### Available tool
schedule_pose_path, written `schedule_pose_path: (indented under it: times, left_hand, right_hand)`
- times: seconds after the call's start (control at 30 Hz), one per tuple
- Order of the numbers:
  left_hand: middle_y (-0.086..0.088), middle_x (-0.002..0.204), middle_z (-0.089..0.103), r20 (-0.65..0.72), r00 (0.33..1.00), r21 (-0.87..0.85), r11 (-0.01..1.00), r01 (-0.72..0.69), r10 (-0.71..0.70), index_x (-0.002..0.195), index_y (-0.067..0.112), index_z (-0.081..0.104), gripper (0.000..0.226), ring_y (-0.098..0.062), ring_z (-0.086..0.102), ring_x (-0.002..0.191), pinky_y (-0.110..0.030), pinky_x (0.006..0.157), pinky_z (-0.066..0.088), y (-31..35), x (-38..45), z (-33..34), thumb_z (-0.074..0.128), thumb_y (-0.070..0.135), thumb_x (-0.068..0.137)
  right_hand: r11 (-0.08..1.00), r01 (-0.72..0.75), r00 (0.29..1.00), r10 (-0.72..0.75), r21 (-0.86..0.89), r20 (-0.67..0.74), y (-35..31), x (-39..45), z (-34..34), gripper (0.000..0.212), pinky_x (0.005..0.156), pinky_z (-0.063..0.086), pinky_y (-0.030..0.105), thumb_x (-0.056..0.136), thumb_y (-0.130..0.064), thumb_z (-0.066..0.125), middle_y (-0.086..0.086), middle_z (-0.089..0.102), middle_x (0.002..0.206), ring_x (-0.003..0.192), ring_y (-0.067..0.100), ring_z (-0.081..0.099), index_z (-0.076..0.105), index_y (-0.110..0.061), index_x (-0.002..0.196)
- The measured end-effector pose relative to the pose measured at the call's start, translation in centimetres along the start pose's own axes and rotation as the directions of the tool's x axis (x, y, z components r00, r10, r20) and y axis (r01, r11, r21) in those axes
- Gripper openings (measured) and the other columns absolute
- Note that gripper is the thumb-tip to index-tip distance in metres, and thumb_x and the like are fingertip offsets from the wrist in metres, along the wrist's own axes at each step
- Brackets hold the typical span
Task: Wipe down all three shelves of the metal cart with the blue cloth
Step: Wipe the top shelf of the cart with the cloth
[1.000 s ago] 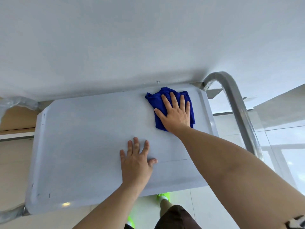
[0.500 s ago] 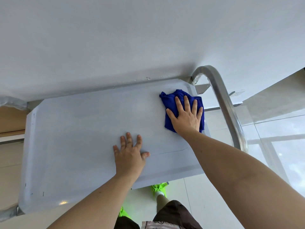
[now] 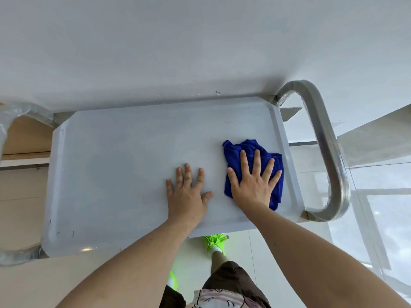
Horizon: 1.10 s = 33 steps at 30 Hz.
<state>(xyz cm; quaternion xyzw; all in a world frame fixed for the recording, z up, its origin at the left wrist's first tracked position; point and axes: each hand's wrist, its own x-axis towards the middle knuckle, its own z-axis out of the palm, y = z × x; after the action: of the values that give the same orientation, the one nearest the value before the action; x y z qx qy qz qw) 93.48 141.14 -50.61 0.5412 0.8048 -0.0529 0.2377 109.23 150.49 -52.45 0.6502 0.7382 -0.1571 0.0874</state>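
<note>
I look straight down on the top shelf (image 3: pixel 115 174) of the metal cart, a pale grey tray with a raised rim. The blue cloth (image 3: pixel 240 150) lies crumpled near the shelf's right edge. My right hand (image 3: pixel 253 183) presses flat on the cloth, fingers spread. My left hand (image 3: pixel 186 194) rests flat on the bare shelf just left of it, holding nothing. The lower shelves are hidden under the top one.
A curved metal handle (image 3: pixel 327 147) loops off the cart's right end, and a plastic-wrapped handle (image 3: pixel 9 116) shows at the left. A white wall (image 3: pixel 200 45) stands right behind the cart. Glossy floor tiles (image 3: pixel 378 218) lie to the right; my green shoes (image 3: pixel 214 241) are below.
My right hand has slid the cloth from the far right corner toward me along the right edge. My left hand has stayed on the shelf, now closer to the right hand.
</note>
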Motion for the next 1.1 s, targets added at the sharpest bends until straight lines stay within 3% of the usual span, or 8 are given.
schedule_pose_path:
  times: [0.17, 0.33, 0.43, 0.5, 0.63, 0.83, 1.03, 1.1]
  left_hand:
    - [0.000, 0.164, -0.016, 0.022, 0.998, -0.108, 0.993, -0.057, 0.060, 0.155, 0.037, 0.000, 0.071, -0.022, -0.016, 0.151, -0.050, 0.121, -0.005, -1.2, 0.1, 0.0, 0.033, 0.060, 0.097]
    - [-0.001, 0.165, 0.010, -0.074, 0.992, -0.139, 0.984, -0.114, 0.105, 0.155, 0.028, 0.023, 0.067, -0.021, 0.005, 0.152, -0.048, 0.122, 0.007, -5.0, -1.7, -0.2, 0.038, 0.057, 0.096]
    - [-0.009, 0.157, 0.035, -0.206, 0.978, -0.110, 0.994, 0.023, -0.046, 0.146, 0.025, 0.043, 0.064, -0.034, 0.030, 0.145, -0.059, 0.113, 0.027, -10.3, -4.4, 0.3, 0.037, 0.058, 0.091]
    - [-0.011, 0.153, 0.042, -0.232, 0.955, -0.109, 0.981, 0.163, -0.184, 0.142, 0.025, 0.049, 0.065, -0.038, 0.036, 0.140, -0.060, 0.109, 0.031, -14.2, -5.9, 0.3, 0.038, 0.059, 0.088]
    - [-0.008, 0.154, 0.040, -0.188, 0.907, -0.134, 0.924, 0.358, -0.378, 0.142, 0.033, 0.048, 0.066, -0.040, 0.032, 0.141, -0.061, 0.110, 0.026, -19.7, -8.2, -0.4, 0.042, 0.062, 0.083]
    - [0.005, 0.164, 0.018, -0.137, 0.919, -0.185, 0.921, 0.343, -0.369, 0.150, 0.044, 0.029, 0.068, -0.034, 0.011, 0.150, -0.063, 0.116, 0.013, -21.3, -8.8, 0.4, 0.054, 0.056, 0.088]
    - [0.006, 0.166, 0.004, -0.158, 0.938, -0.194, 0.942, 0.276, -0.307, 0.153, 0.045, 0.014, 0.066, -0.031, -0.001, 0.152, -0.060, 0.117, 0.000, -21.9, -9.3, 0.7, 0.038, 0.062, 0.094]
    - [0.004, 0.165, 0.009, -0.173, 0.945, -0.233, 0.944, 0.233, -0.276, 0.153, 0.039, 0.020, 0.066, -0.029, 0.001, 0.152, -0.058, 0.119, 0.002, -22.4, -10.0, 0.7, 0.037, 0.062, 0.094]
  right_hand:
    - [0.994, 0.108, 0.994, -0.107, -0.021, 0.022, -3.5, -0.6, 0.6, 0.072, 0.117, -0.012, 0.064, 0.093, -0.077, 0.003, -0.003, -0.012, 0.169, 0.151, 0.040, -0.017, -0.013, -0.045, 0.156]
    - [0.984, 0.173, 0.985, -0.172, -0.038, 0.029, -7.6, -0.8, 1.3, 0.072, 0.117, -0.011, 0.065, 0.093, -0.077, 0.004, -0.002, -0.011, 0.169, 0.151, 0.042, -0.015, -0.012, -0.044, 0.156]
    - [0.977, 0.208, 0.978, -0.206, -0.053, 0.046, -10.0, -0.9, 1.6, 0.073, 0.117, -0.010, 0.066, 0.093, -0.077, 0.002, -0.002, -0.011, 0.169, 0.151, 0.043, -0.015, -0.011, -0.044, 0.157]
    - [0.969, 0.239, 0.970, -0.236, -0.068, 0.052, -11.7, -1.2, 1.9, 0.073, 0.117, -0.010, 0.066, 0.093, -0.076, 0.001, -0.001, -0.011, 0.169, 0.151, 0.043, -0.014, -0.010, -0.044, 0.157]
    - [0.958, 0.280, 0.959, -0.277, -0.067, 0.051, -15.0, -2.1, 2.8, 0.072, 0.117, -0.009, 0.066, 0.094, -0.076, 0.004, 0.000, -0.009, 0.169, 0.151, 0.043, -0.013, -0.008, -0.043, 0.157]
    - [0.927, 0.362, 0.932, -0.356, -0.098, 0.075, -20.1, -4.0, 4.0, 0.072, 0.117, -0.010, 0.066, 0.094, -0.075, 0.004, 0.000, -0.009, 0.169, 0.151, 0.043, -0.014, -0.009, -0.043, 0.157]
    - [0.867, 0.482, 0.876, -0.474, -0.129, 0.087, -26.3, -6.1, 5.5, 0.072, 0.117, -0.008, 0.067, 0.095, -0.075, 0.004, 0.002, -0.008, 0.169, 0.151, 0.045, -0.011, -0.010, -0.041, 0.157]
    - [0.849, 0.512, 0.859, -0.505, -0.126, 0.085, -28.5, -6.8, 6.0, 0.072, 0.117, -0.007, 0.067, 0.095, -0.075, 0.004, 0.002, -0.006, 0.169, 0.151, 0.046, -0.010, -0.008, -0.041, 0.158]
